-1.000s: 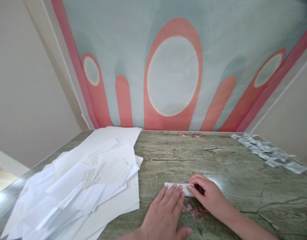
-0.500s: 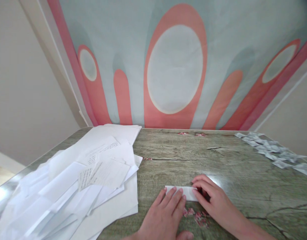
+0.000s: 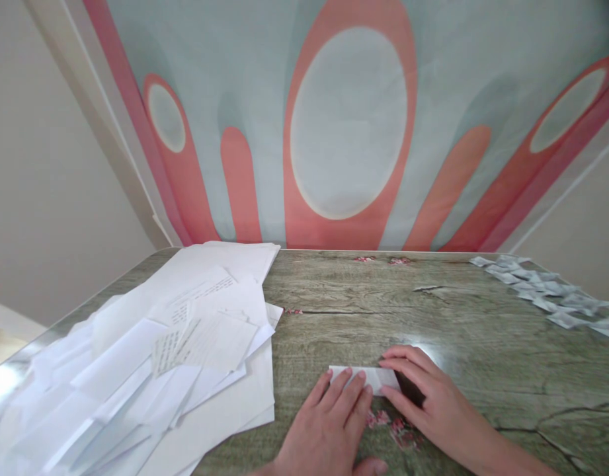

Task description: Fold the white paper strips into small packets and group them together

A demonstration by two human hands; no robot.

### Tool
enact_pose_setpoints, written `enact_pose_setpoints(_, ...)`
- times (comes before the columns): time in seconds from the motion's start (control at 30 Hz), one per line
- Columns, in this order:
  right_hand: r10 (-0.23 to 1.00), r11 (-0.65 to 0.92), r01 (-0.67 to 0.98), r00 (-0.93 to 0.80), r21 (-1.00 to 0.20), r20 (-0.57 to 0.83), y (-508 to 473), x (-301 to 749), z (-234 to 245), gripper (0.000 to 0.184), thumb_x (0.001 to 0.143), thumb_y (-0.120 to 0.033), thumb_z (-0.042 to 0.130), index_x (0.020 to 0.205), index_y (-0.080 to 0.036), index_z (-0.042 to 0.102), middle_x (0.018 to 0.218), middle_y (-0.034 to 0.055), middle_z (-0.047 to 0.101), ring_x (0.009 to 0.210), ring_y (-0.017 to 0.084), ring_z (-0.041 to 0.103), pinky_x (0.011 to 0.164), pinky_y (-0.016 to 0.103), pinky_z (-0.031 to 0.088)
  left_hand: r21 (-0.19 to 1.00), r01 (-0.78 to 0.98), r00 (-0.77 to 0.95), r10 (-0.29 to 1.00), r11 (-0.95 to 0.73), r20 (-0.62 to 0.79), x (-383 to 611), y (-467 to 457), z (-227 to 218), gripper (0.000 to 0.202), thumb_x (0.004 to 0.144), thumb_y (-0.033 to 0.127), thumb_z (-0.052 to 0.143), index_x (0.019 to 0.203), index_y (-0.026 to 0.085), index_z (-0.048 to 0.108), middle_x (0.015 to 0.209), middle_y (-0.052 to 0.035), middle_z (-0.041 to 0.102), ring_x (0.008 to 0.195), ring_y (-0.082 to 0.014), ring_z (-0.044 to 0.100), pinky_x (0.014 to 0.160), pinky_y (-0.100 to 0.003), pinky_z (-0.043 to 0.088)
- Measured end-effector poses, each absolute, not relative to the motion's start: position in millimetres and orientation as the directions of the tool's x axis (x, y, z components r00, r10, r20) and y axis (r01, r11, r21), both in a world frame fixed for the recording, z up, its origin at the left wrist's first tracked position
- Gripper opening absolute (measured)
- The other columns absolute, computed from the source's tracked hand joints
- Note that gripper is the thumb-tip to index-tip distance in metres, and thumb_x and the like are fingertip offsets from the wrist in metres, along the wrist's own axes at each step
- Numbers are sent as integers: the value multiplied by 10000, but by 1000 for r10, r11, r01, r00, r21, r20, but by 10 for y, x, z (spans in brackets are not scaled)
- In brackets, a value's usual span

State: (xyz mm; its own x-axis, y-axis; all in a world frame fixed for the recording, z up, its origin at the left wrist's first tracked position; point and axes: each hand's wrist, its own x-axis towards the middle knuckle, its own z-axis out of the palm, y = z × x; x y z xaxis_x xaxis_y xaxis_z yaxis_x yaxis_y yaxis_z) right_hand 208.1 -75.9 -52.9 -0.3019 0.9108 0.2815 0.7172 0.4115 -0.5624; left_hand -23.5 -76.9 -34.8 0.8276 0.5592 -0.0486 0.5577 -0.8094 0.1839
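A folded strip of white paper (image 3: 371, 379) lies flat on the wood-patterned table, its long side running left to right. My left hand (image 3: 328, 416) rests on the strip's left half, fingers stretched out and pressing it down. At the strip's right end is my right hand (image 3: 428, 396), curled with the thumb on the near edge and the fingertips on the far edge, so it pinches that end. Part of the strip is hidden under my left fingers.
A large heap of loose white papers (image 3: 185, 383), some printed, covers the table's left side. Several small folded paper pieces (image 3: 547, 287) sit in rows at the far right. Behind the table (image 3: 334, 284) hangs a grey and coral patterned backdrop (image 3: 264, 79).
My right thumb and fingers have spread a little wider around the strip's right end, which shows more. My left hand stays pressed on it. The view has shifted slightly.
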Motion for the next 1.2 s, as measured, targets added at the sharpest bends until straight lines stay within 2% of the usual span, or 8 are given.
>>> enact_pose_setpoints(0.13, 900, 433, 734, -321, -523, 295, -767, 2097, -527, 246, 804, -313, 589, 1037, -237, 576, 1081, 68, 540, 1025, 223, 523, 871, 384, 470, 200, 561, 824, 564, -803, -49, -234, -774, -351, 673, 900, 583, 191, 1407, 143, 227, 1476, -93, 200, 1348, -273, 179, 1093, -454, 210)
enact_pose_setpoints(0.4, 903, 428, 733, -332, -528, 271, -769, 2095, -525, 229, 804, -302, 596, 1024, -241, 573, 1077, 61, 535, 1022, 217, 521, 879, 388, 467, 220, 565, 821, 568, -795, -54, -221, -776, -336, 654, 908, 565, 196, 1407, 144, 233, 1474, -90, 205, 1350, -262, 178, 1100, -443, 195)
enact_pose_setpoints(0.8, 897, 441, 734, -337, -516, 286, -762, 2100, -532, 211, 789, -283, 608, 995, -241, 588, 1056, 65, 555, 1014, 227, 532, 858, 389, 477, 171, 560, 825, 565, -811, -22, -228, -796, -386, 637, 906, 545, 262, 1408, 154, 227, 1470, -80, 229, 1345, -259, 197, 1093, -432, 205)
enact_pose_setpoints(1.2, 904, 426, 741, -326, -519, 277, -795, 2072, -485, 197, 839, -290, 543, 1026, -228, 537, 1053, 71, 538, 1011, 221, 524, 861, 393, 473, 188, 564, 821, 570, -804, -27, -224, -782, -355, 628, 908, 545, 260, 1406, 163, 238, 1467, -73, 237, 1338, -258, 220, 1087, -427, 221)
